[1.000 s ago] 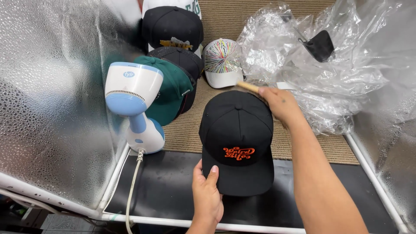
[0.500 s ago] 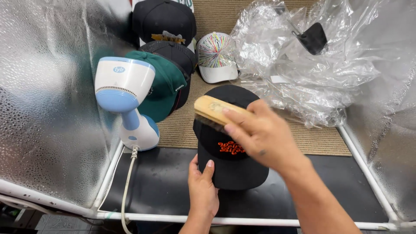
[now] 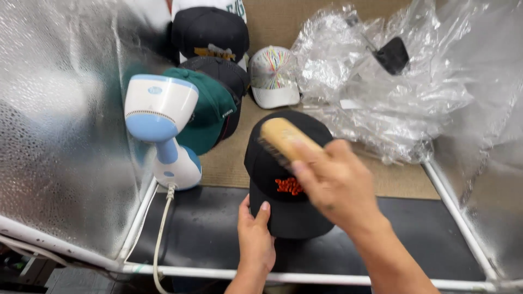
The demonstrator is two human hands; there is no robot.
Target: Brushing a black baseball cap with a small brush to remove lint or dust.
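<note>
A black cap (image 3: 267, 163) with an orange embroidered logo sits in the middle of the work surface, brim toward me. My left hand (image 3: 255, 238) presses on the near left edge of its brim. My right hand (image 3: 332, 182) grips a wooden brush (image 3: 283, 139) and holds it bristles-down on the crown of the cap, partly hiding the logo.
A white and blue handheld steamer (image 3: 160, 128) stands at the left, its cord (image 3: 159, 245) trailing down. Behind it lie a green cap (image 3: 210, 111), two black caps (image 3: 210, 30) and a white multicoloured cap (image 3: 272, 73). Crumpled clear plastic bags (image 3: 392, 92) fill the right. Reflective walls (image 3: 54, 120) enclose the sides.
My right hand brought the wooden brush from behind the cap forward onto its crown. My left hand stayed on the brim.
</note>
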